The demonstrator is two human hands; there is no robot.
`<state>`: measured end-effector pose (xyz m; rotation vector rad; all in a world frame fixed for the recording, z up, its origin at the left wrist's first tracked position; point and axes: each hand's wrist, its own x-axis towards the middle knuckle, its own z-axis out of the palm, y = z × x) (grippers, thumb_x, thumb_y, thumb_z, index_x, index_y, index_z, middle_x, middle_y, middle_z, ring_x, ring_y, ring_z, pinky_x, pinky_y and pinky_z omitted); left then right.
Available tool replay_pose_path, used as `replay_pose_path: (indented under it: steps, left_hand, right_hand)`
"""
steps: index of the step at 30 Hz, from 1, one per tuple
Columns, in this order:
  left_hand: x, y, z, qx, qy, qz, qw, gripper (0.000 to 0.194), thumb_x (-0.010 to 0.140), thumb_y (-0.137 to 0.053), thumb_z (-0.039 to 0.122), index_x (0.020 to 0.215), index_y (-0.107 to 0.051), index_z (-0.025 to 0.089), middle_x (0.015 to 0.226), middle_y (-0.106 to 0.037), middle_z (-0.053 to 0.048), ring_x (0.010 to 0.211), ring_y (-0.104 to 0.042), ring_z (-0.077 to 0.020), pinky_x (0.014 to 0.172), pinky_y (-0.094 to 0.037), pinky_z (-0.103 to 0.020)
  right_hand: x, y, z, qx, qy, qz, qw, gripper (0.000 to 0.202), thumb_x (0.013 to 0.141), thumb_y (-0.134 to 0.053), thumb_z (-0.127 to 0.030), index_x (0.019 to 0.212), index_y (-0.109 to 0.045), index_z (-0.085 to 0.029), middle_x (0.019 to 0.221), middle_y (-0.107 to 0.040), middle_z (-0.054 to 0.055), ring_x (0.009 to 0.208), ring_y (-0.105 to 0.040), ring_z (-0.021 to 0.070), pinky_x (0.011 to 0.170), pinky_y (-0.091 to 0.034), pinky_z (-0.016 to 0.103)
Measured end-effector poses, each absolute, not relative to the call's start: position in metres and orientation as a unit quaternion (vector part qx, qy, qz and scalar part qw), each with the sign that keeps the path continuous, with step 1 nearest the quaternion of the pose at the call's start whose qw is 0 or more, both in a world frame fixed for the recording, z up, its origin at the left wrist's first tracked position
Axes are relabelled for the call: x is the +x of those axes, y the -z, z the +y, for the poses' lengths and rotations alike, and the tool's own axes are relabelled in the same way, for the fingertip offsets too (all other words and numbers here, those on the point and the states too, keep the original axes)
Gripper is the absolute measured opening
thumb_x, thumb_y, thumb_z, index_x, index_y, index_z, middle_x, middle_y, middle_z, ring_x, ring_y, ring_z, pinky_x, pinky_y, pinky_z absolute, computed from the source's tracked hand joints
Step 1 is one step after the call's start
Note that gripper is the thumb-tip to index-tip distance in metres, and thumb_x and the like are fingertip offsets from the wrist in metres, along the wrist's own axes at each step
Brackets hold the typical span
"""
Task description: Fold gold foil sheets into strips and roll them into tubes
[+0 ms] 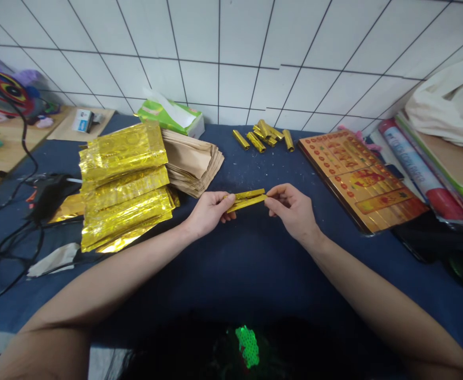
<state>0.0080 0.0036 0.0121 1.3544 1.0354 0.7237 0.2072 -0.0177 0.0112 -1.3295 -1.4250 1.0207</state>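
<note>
A narrow folded strip of gold foil paper (248, 199) is stretched between both hands over the dark blue cloth (231, 264). My left hand (211, 211) grips its left end, thumb on top and fingers beneath. At the right end, my right hand (290, 211) pinches the strip between thumb and fingertips. Beyond the hands, several small rolled gold tubes (265, 134) lie near the wall. To the left of my left hand, gold foil sheets (124, 184) are heaped up, partly over a stack of brown paper (192, 161).
A green tissue pack (170, 115) is at the back. Left are a black glue gun (49, 195), looping cables and a crumpled white paper (55, 259). To the right are a gold and red printed packet (360, 179), a red and blue roll (421, 166) and a white cloth bag (449, 103).
</note>
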Motion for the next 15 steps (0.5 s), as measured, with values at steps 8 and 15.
replay_pose_path:
  steps: [8, 15]
  left_hand:
    - [0.0068, -0.0115, -0.0012, 0.684, -0.308, 0.434, 0.5, 0.04, 0.085, -0.04, 0.046, 0.061, -0.048, 0.015, 0.054, -0.044, 0.004, 0.051, -0.042, -0.0071, 0.05, -0.035, -0.02]
    - [0.0086, -0.0085, 0.0007, 0.57, -0.323, 0.395, 0.644, 0.034, 0.081, -0.046, 0.041, 0.066, -0.06, 0.014, 0.059, -0.058, -0.002, 0.054, -0.052, -0.0101, 0.051, -0.042, -0.021]
  right_hand:
    - [0.207, -0.0096, -0.0151, -0.531, -0.469, -0.547, 0.445, 0.025, 0.072, -0.064, -0.04, 0.072, -0.055, -0.017, 0.055, -0.053, -0.004, 0.043, -0.047, 0.0072, 0.045, -0.042, 0.023]
    - [0.2101, -0.0041, -0.0132, -0.498, -0.503, -0.531, 0.465, 0.021, 0.072, -0.065, -0.035, 0.082, -0.06, -0.017, 0.057, -0.055, -0.004, 0.046, -0.05, 0.0082, 0.047, -0.043, 0.025]
